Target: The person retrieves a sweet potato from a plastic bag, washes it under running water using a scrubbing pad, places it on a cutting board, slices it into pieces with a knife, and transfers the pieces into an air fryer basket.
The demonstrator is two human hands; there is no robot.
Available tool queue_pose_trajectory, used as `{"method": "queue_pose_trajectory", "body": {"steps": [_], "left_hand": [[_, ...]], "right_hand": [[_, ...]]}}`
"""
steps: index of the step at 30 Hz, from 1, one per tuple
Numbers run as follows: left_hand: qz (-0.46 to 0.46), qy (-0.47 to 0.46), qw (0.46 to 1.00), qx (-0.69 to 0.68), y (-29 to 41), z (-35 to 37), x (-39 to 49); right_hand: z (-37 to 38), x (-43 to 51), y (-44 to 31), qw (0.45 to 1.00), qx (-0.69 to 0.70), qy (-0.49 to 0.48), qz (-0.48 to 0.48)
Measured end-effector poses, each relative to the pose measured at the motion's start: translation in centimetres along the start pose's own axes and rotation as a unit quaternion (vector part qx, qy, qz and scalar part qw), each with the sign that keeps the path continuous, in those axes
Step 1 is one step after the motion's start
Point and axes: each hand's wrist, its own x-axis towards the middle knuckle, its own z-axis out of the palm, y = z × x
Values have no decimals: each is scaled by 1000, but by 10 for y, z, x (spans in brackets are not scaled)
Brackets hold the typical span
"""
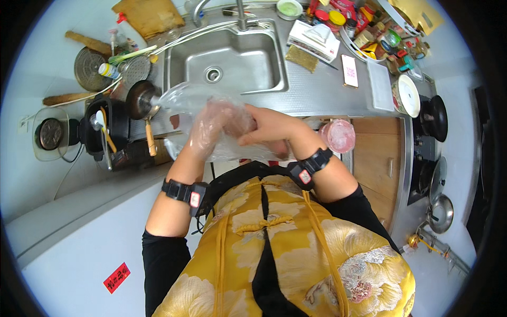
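Note:
A clear plastic bag (182,97) spreads over and around my left hand (210,126), which shows through the film. Reddish-brown pieces that look like meat (239,123) lie in or behind the film between my hands. My right hand (269,125) is outside the bag, its fingers curled against the film and one of the pieces. Another reddish piece (280,149) shows lower, below my right hand. The film blurs my left fingers, so their exact hold is hidden. Both hands are in front of the counter's edge, below the stainless steel sink (233,59).
A small pan (142,101) and a black pot with utensils (105,126) stand at the left. A pink container (338,136) is below the counter's edge at the right. A tissue box (315,41), a phone (349,71) and a bowl (406,96) stand or lie farther right.

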Motion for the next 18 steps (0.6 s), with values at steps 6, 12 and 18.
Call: {"method": "queue_pose_trajectory", "body": {"steps": [6, 12, 18], "left_hand": [[51, 45, 984, 164, 15, 22, -16], [92, 77, 971, 207, 11, 26, -16], [258, 99, 926, 258, 5, 0, -17]], "right_hand": [[10, 27, 19, 985, 63, 122, -105], [19, 47, 25, 942, 82, 319, -68], [-49, 39, 65, 686, 550, 475, -38]]}}
